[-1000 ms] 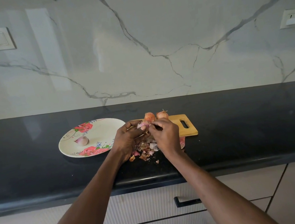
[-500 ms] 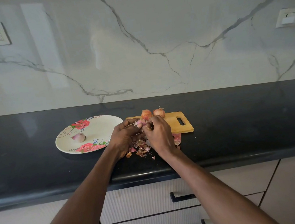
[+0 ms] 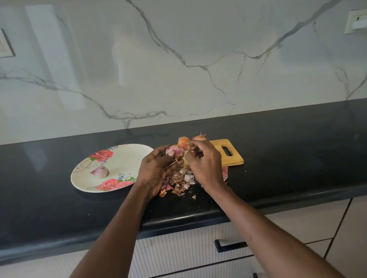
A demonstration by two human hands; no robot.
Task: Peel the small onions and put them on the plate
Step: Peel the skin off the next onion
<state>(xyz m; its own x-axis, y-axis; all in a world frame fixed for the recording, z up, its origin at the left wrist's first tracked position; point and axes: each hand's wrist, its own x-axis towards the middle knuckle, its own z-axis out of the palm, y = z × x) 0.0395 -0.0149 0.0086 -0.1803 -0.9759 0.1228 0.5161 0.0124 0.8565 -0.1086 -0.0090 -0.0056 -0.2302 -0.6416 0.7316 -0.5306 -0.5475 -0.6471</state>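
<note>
Gripped in the left hand (image 3: 156, 168) fingertips, a half-peeled small onion (image 3: 174, 151) sits above the peel pile (image 3: 181, 182). Right hand (image 3: 205, 162), fingers curled, pinches something tiny just beside it. One peeled onion (image 3: 100, 171) lies on the floral plate (image 3: 120, 156).

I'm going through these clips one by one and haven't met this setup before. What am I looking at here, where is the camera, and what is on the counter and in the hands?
There is no machine: a person works with bare hands, filmed by one wide-angle camera worn on the head, looking down. The left hand holds a partly peeled onion; the right hand has its fingers curled beside it, apparently picking at skin. On the black counter lie a flowered plate with one peeled onion, a wooden cutting board with two unpeeled onions at its far edge, and a heap of peels.
</note>
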